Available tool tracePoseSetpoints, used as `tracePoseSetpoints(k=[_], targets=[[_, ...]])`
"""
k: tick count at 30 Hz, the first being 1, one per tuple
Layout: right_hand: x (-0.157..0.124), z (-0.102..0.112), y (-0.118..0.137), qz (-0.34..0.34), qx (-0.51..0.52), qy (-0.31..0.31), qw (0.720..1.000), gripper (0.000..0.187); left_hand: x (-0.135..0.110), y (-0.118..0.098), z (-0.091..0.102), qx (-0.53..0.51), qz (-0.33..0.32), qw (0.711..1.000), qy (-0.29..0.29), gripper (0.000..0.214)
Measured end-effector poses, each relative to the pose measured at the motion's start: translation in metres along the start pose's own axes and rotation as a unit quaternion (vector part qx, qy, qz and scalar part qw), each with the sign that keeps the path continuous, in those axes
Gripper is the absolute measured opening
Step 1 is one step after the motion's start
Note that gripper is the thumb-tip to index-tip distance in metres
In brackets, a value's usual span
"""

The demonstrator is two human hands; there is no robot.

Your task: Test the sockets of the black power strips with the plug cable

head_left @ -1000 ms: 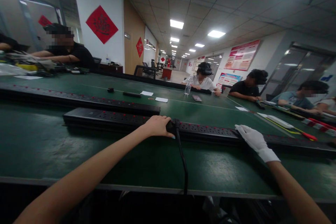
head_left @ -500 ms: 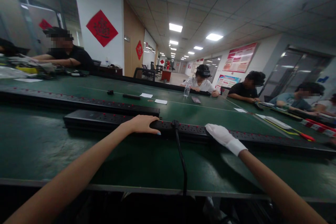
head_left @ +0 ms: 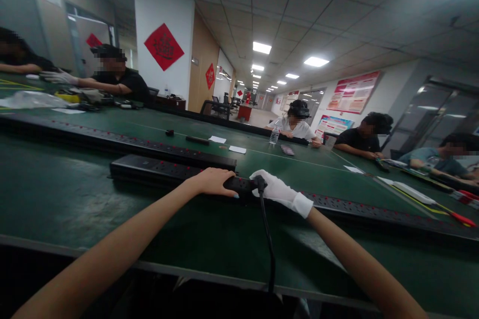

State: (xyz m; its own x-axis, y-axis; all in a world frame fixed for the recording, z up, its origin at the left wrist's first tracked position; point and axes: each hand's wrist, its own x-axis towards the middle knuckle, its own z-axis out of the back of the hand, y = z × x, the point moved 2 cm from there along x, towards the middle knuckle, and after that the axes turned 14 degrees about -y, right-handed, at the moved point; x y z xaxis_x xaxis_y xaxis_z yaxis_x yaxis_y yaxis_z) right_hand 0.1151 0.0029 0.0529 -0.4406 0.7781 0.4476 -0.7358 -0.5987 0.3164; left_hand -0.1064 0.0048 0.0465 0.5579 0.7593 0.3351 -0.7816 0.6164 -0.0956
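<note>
A long black power strip (head_left: 138, 164) with red-marked sockets runs across the green table in front of me. My left hand (head_left: 214, 181), bare, grips it from above, with fingers over the far side and thumb along the near side. In a white glove, my right hand (head_left: 280, 191) closes round the black plug (head_left: 259, 182), which sits at the strip just right of my left hand. From the plug a black cable (head_left: 268, 239) hangs down over the table's front edge. The gloved fingertips are partly behind the plug.
Behind lies a second long power strip (head_left: 93, 134). Farther back are white paper slips (head_left: 237, 149), a small black piece (head_left: 169, 132), a dark bar (head_left: 197, 140) and a water bottle (head_left: 274, 134). Several people sit around the table. A red-tipped tool (head_left: 462, 218) lies at right.
My right hand has moved left along the strip and taken hold of the plug. My left hand keeps its place on the strip. The camera view has shifted slightly.
</note>
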Motion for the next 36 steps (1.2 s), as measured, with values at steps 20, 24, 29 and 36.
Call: tracePoseSetpoints(k=[20, 24, 29, 36], targets=[[0.012, -0.011, 0.01, 0.083, -0.17, -0.112, 0.976, 0.025, 0.001, 0.004, -0.007, 0.031, -0.02, 0.999, -0.019, 0.081], [0.011, -0.009, 0.011, 0.087, -0.174, -0.113, 0.974, 0.026, 0.0, 0.004, -0.007, 0.031, -0.023, 0.999, -0.017, 0.082], [0.01, -0.009, 0.01, 0.079, -0.163, -0.11, 0.977, 0.026, 0.001, 0.005, -0.007, 0.03, -0.019, 0.999, -0.009, 0.079], [0.009, -0.009, 0.012, 0.075, -0.162, -0.114, 0.977, 0.026, 0.001, 0.005, -0.008, 0.032, -0.023, 0.999, -0.014, 0.077]])
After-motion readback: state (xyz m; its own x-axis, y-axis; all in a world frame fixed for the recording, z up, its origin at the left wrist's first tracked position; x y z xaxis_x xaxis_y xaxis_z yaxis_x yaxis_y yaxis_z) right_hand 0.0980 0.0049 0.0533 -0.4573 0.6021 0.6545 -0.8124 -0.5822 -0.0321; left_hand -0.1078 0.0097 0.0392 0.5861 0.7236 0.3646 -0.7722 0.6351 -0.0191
